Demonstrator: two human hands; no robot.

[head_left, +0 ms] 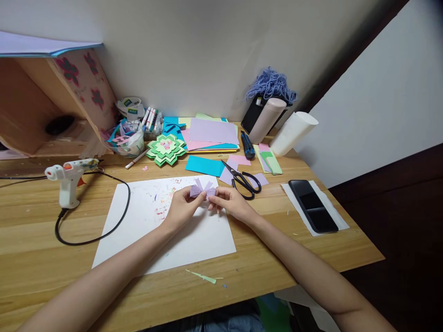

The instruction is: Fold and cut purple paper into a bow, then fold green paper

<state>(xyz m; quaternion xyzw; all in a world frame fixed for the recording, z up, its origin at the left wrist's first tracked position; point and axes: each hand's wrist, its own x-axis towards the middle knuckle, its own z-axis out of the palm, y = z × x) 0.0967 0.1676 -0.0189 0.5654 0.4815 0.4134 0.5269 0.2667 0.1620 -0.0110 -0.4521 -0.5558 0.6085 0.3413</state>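
Observation:
Between my two hands is a small piece of folded lavender paper [202,189], spread like a bow with strips fanning upward. My left hand [185,205] pinches its left side between thumb and fingers. On its right side, my right hand [231,203] grips the paper with thumb and fingertips. Both hands are above a white sheet of paper [138,230] marked with coloured specks. Black-handled scissors [242,180] lie just beyond my right hand, on lavender paper scraps [228,174]. A blue paper piece [205,165] lies behind the hands.
A hot glue gun [71,182] with a looping black cord stands at left. Behind are a green layered paper flower [166,149], stacked coloured paper [214,131], a scrap tub [126,143] and a utility knife [247,145]. A phone [312,205] lies at right, near the table edge.

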